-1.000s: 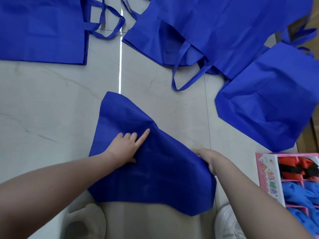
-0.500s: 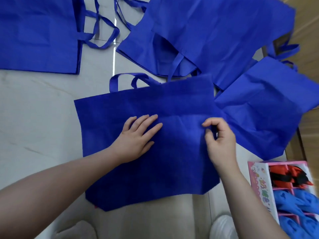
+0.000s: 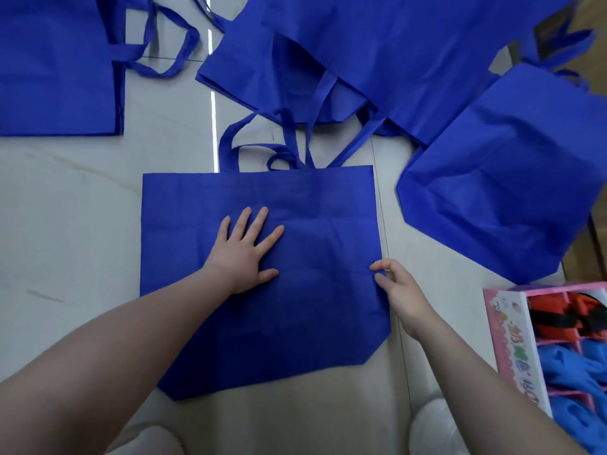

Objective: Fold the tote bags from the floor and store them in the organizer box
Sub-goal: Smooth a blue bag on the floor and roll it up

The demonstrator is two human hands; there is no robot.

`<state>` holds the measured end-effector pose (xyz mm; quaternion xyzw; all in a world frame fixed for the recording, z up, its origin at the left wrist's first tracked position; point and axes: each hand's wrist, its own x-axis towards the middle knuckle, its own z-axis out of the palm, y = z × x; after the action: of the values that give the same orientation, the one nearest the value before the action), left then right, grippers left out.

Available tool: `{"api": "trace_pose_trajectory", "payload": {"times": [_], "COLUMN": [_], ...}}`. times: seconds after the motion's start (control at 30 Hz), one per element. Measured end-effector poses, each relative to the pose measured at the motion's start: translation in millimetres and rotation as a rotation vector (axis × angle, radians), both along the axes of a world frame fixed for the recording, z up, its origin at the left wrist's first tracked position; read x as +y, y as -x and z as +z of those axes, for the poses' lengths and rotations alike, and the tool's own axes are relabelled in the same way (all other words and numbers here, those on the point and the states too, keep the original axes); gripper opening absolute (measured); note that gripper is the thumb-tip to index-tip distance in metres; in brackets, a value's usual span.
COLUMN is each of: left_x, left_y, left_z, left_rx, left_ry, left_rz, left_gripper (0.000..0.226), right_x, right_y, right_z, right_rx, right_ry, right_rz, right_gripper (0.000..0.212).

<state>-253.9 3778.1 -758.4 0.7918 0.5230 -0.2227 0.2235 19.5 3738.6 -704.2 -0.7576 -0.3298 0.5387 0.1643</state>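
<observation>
Head view is showing a blue tote bag (image 3: 295, 257) lying flat on the tiled floor (image 3: 65, 224) before the person, handles pointing away, with the left hand (image 3: 244, 254) pressing it down, fingers spread, while the right hand (image 3: 399, 287) is pinching its right edge. Thin, limp, light fabric like this is probably sliding easily on tile, so taking a side edge or corner while pinning the middle looks sensible; the organizer box (image 3: 512, 349) is sitting near the right.

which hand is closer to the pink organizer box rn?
Right. The right hand pinches the right edge of the spread tote bag, just left of the organizer box. The left hand presses flat on the bag's middle, farther from the box.
</observation>
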Motion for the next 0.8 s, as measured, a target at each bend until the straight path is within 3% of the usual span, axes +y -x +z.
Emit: {"api": "trace_pose_trajectory", "payload": {"times": [0.17, 0.4, 0.47, 0.57, 0.63, 0.7, 0.73, 0.8], "left_x": [4, 19, 22, 25, 27, 30, 33, 39], "left_y": [1, 3, 2, 1, 1, -4, -8, -18], "left_z": [-7, -7, -7, -5, 3, 13, 20, 43], "left_rx": [-0.018, -0.013, 0.01, 0.027, 0.032, 0.045, 0.046, -0.013], "left_ry": [0.018, -0.006, -0.005, 0.0, 0.017, 0.043, 0.076, 0.251], "left_rz": [0.028, -0.003, -0.018, -0.022, -0.011, -0.003, 0.015, 0.131], "left_gripper": [0.076, 0.079, 0.079, 0.08, 0.08, 0.081, 0.082, 0.076], "right_x": [8, 3, -3, -14, -18, -20, -20, -18], "right_y": [-9, -21, -22, -25, -22, -17, -13, -6], "right_z": [-5, 4, 4, 2, 0, 0, 4, 14], "right_rx": [0.024, 0.27, 0.18, -0.391, -0.601, -0.584, -0.512, -0.316], "right_ry": [0.043, 0.056, -0.02, -0.329, -0.535, -0.606, -0.572, -0.413], "right_rz": [0.024, 0.158, 0.331, 0.817, 1.077, 1.215, 1.182, 0.87], "right_gripper": [0.044, 0.047, 0.052, 0.057, 0.052, 0.043, 0.038, 0.023]}}
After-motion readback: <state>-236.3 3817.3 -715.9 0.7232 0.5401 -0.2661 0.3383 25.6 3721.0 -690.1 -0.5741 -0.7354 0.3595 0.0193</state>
